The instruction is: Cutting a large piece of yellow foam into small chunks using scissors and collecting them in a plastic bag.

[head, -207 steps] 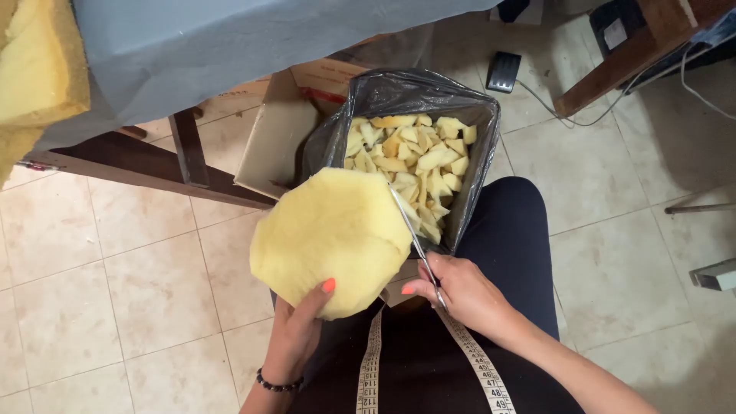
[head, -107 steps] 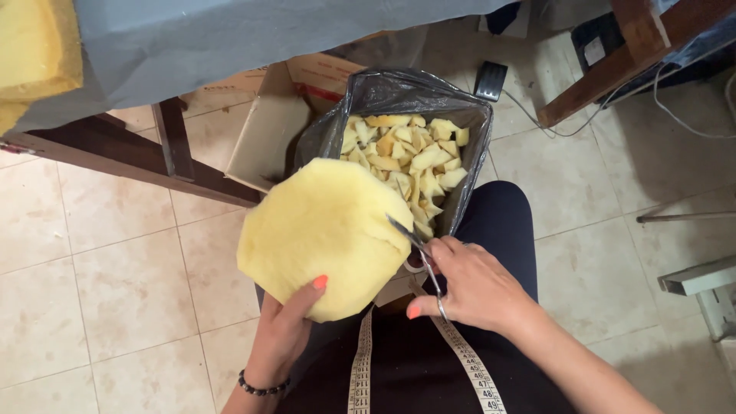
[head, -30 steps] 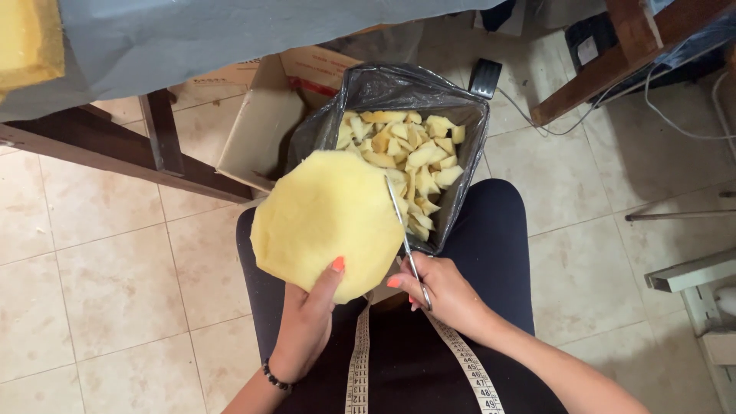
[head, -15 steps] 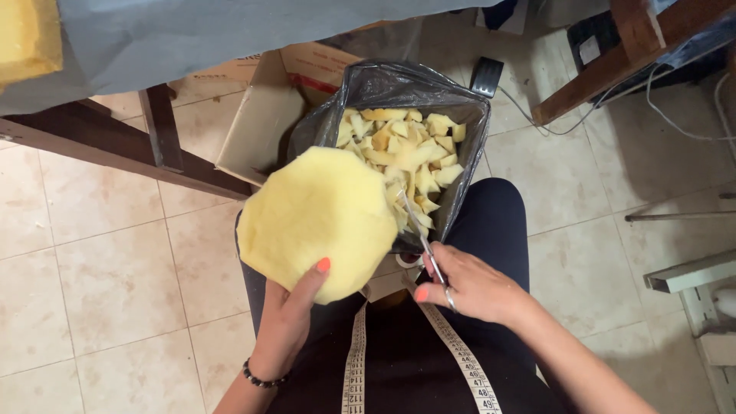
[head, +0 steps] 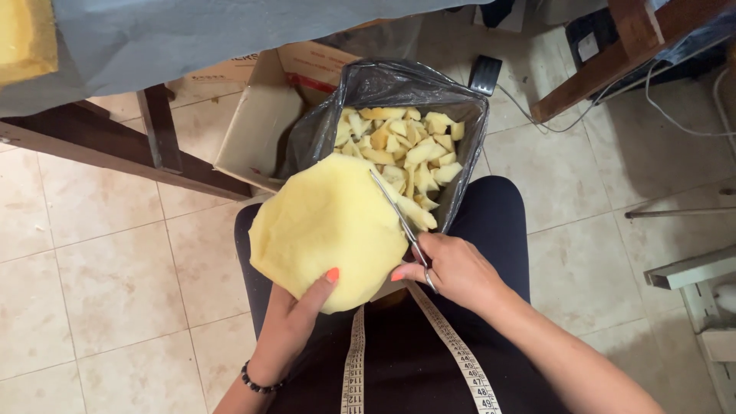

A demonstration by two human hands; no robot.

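Foam disc (head: 326, 226), yellow, rounded, held over lap near scrap bag (head: 399, 84). Left hand (head: 295, 326) grip clenched on disc's near edge. Right hand (head: 456, 270) grasping scissors (head: 400, 222), blades along disc's right edge. Foam offcuts (head: 402, 149) fill bag.

Beyond the grip, the tiled floor (head: 115, 276) carries a cardboard box (head: 257, 126) lined with a black bag (head: 399, 80) of yellow foam scraps (head: 399, 149).
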